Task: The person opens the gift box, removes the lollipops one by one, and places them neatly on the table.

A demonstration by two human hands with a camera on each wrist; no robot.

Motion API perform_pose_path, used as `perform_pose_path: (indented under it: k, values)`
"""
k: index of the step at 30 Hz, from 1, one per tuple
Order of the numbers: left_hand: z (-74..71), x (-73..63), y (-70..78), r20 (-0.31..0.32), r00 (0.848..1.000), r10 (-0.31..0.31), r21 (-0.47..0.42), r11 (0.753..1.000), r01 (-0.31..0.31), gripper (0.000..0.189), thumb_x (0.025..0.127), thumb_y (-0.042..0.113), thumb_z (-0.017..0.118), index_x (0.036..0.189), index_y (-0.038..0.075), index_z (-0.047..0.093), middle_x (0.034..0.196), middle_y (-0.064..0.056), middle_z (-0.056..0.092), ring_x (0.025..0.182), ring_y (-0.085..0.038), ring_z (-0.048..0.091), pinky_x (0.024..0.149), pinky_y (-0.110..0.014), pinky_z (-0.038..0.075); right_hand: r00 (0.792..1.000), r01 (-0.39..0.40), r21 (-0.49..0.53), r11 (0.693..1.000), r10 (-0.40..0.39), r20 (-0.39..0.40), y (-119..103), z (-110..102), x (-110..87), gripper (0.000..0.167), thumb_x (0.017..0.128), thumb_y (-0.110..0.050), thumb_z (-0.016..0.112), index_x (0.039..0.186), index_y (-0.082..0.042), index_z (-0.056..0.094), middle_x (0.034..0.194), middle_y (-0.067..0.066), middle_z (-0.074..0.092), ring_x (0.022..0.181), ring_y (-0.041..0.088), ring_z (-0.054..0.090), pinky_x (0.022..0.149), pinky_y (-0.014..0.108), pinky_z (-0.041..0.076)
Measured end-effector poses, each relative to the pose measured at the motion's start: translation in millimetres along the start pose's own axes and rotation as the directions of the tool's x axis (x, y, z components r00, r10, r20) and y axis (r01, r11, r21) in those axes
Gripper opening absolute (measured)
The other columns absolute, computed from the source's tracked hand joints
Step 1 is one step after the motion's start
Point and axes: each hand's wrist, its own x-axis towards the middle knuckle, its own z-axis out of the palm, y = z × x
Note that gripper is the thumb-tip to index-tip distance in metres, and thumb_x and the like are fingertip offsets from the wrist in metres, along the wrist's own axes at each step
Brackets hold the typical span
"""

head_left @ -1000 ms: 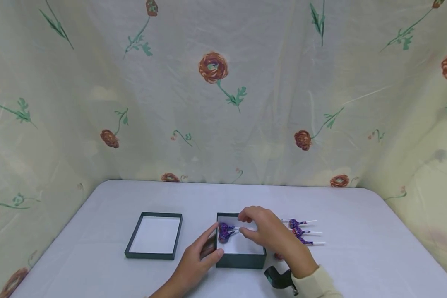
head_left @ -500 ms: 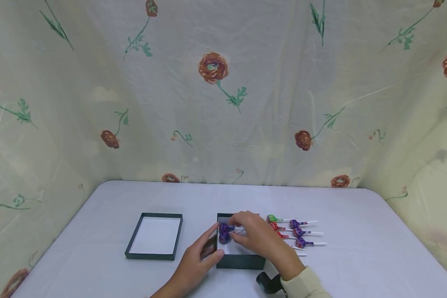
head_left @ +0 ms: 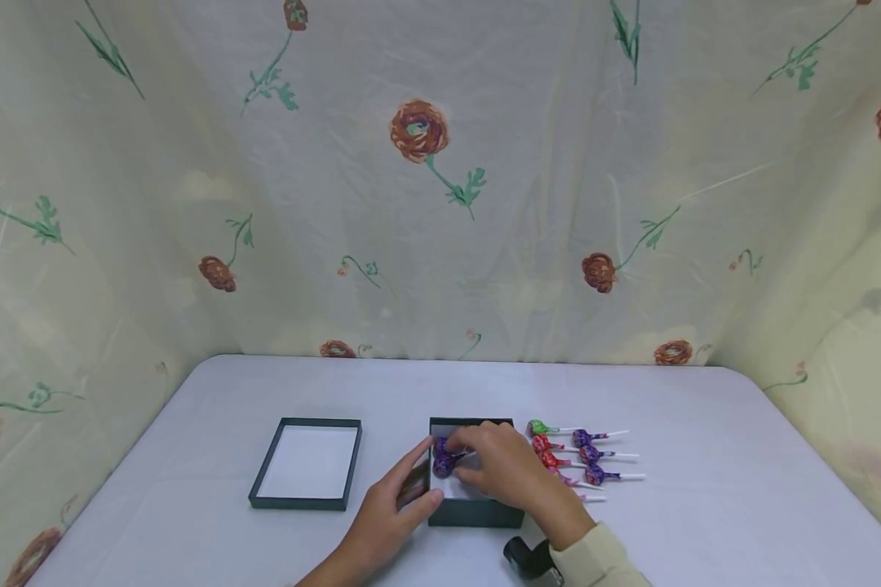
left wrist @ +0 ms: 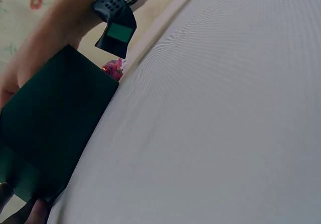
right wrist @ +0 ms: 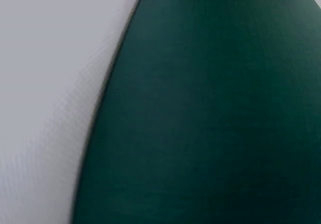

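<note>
In the head view, a dark green box (head_left: 477, 514) with a white inside stands at the table's centre. Purple-wrapped lollipops (head_left: 443, 465) lie in its left part, heads toward the left wall. My right hand (head_left: 502, 463) reaches in over the right side, thumb and forefinger curled round the lollipops' necks and sticks; the fingers partly hide them. Against the box's left wall rests my left hand (head_left: 389, 509), fingers extended, thumb at the near corner. The right wrist view is filled by the box's green wall (right wrist: 200, 108).
Left of the box lies its shallow lid (head_left: 304, 463), white inside facing up. Several lollipops lie right of the box: green (head_left: 537, 428), red (head_left: 540, 443) and purple (head_left: 594, 475), sticks pointing right. A black wrist camera (head_left: 526, 559) hangs beneath the right forearm.
My right hand has moved left and down inside the box, from the stick ends to the lollipops' necks, uncovering the lollipops on the table. The left hand stays put.
</note>
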Motion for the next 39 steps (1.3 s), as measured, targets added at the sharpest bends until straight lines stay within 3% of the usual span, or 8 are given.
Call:
perform_pose_path:
  k: [19,30,39]
  values:
    - [-1.2,-0.4,1.4,0.008,1.000,-0.011,0.003,1.000,0.011,0.064,0.096,0.031,0.060,0.152,0.024,0.030,0.155,-0.009,0.031,0.132,-0.030,0.044,0.101,-0.029,0.047,0.996,-0.009,-0.094,0.996,0.017,0.087,-1.0,0.8,2.8,0.037,0.077,-0.029,0.081,0.111,-0.017,0.071,0.098,-0.007,0.071,0.089,0.010,0.061,0.081,0.037,0.044]
    - [-0.8,-0.7,1.2,0.006,1.000,0.014,-0.010,1.000,-0.014,0.064,0.096,0.028,0.060,0.152,0.022,0.029,0.155,-0.006,0.031,0.133,-0.030,0.044,0.101,-0.029,0.047,0.993,0.020,-0.125,0.992,-0.005,0.118,0.3,0.5,2.7,0.030,0.077,-0.034,0.081,0.102,-0.019,0.076,0.083,-0.012,0.067,0.073,0.003,0.053,0.069,0.030,0.037]
    - [-0.5,-0.6,1.9,0.002,1.000,0.015,-0.012,1.000,-0.015,0.064,0.096,0.028,0.060,0.152,0.022,0.029,0.155,-0.006,0.031,0.132,-0.030,0.044,0.100,-0.028,0.047,0.994,0.024,-0.144,0.989,-0.007,0.113,0.3,0.8,2.8,0.025,0.077,-0.035,0.081,0.096,-0.020,0.076,0.078,-0.014,0.064,0.068,0.003,0.049,0.067,0.029,0.035]
